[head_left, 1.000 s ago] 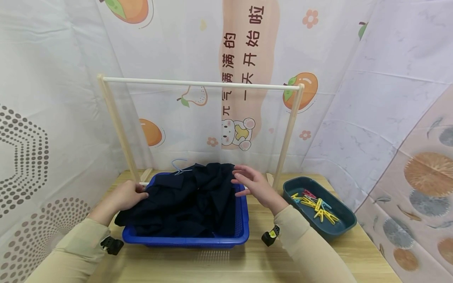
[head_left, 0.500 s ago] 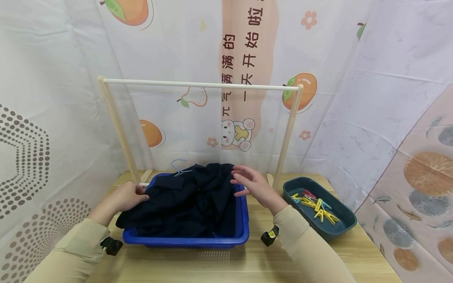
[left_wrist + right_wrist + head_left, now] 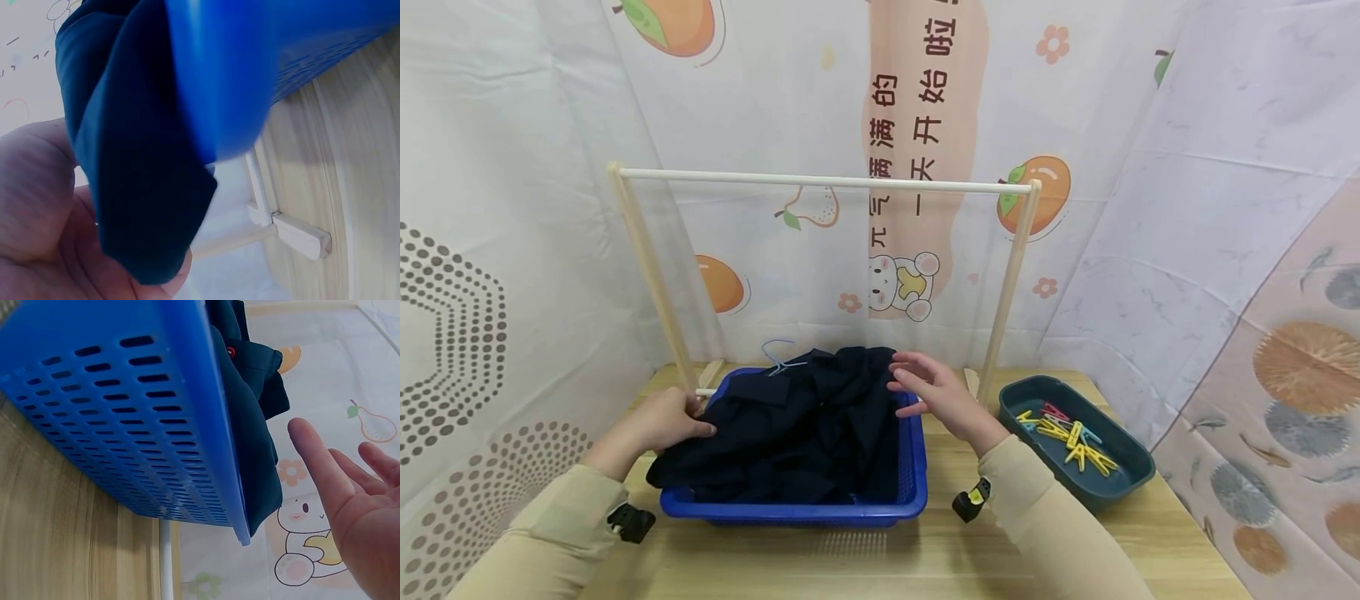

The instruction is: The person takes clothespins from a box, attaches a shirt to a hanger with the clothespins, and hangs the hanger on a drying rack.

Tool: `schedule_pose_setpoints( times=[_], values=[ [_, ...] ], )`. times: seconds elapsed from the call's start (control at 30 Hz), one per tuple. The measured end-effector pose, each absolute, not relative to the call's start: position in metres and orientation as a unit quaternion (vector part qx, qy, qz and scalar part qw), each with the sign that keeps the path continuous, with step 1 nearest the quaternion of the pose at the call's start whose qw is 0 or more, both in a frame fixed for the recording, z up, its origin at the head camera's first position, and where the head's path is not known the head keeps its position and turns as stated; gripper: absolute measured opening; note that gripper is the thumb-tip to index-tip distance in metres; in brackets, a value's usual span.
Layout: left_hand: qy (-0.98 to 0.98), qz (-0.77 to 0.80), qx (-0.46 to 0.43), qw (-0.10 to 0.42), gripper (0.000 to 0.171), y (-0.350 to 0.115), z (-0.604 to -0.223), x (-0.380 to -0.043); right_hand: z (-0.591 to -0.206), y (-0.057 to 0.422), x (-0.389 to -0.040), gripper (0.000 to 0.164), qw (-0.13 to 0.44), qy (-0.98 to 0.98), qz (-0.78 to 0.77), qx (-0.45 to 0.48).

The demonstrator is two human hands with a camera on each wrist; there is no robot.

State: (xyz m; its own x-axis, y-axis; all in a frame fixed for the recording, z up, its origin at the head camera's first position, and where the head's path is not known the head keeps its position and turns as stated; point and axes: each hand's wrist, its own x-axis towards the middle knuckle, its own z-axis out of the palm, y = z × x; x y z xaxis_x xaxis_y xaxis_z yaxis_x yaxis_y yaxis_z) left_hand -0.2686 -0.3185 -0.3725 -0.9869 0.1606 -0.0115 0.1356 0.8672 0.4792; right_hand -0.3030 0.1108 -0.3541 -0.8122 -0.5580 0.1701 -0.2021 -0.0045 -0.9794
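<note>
A dark navy garment [image 3: 790,433] fills the blue basket [image 3: 797,514], with a red button showing in the right wrist view. A pale blue hanger hook [image 3: 777,352] sticks up at its back. My left hand [image 3: 666,419] is at the basket's left side, its thumb over the cloth and apart from the index finger. Cloth hanging over the rim covers part of that hand in the left wrist view. My right hand [image 3: 942,396] hovers by the basket's right back corner, fingers spread and holding nothing; its fingertips are close to the garment.
A wooden rack with a white rail [image 3: 827,180] stands behind the basket. To the right, a dark green tray [image 3: 1120,492] holds several yellow, red and blue clothespins [image 3: 1077,435]. Printed curtains surround the wooden table [image 3: 760,562].
My left hand has shifted slightly left, and its thumb now shows more clearly over the cloth's edge. The right hand has hardly moved. The basket stays in place.
</note>
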Motion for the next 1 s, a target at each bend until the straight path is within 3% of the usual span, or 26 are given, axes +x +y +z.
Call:
schedule_pose_setpoints(
  times=[0.3,0.53,0.73,1.0],
  values=[
    [0.975,0.189,0.113,0.018,0.022,-0.319,-0.372,-0.269,-0.37,0.11,-0.316,0.049,0.144,0.684,-0.664,-0.267],
    [0.973,0.196,0.118,0.018,0.033,-0.317,-0.372,-0.269,-0.37,0.11,-0.315,0.051,0.132,0.685,-0.663,-0.27],
    [0.973,0.19,0.123,0.041,0.016,-0.316,-0.372,-0.266,-0.37,0.109,-0.315,0.054,0.134,0.689,-0.659,-0.271],
    [0.977,0.104,0.184,0.016,0.015,-0.315,-0.369,-0.266,-0.37,0.106,-0.316,0.048,0.155,0.699,-0.642,-0.274]
  ],
)
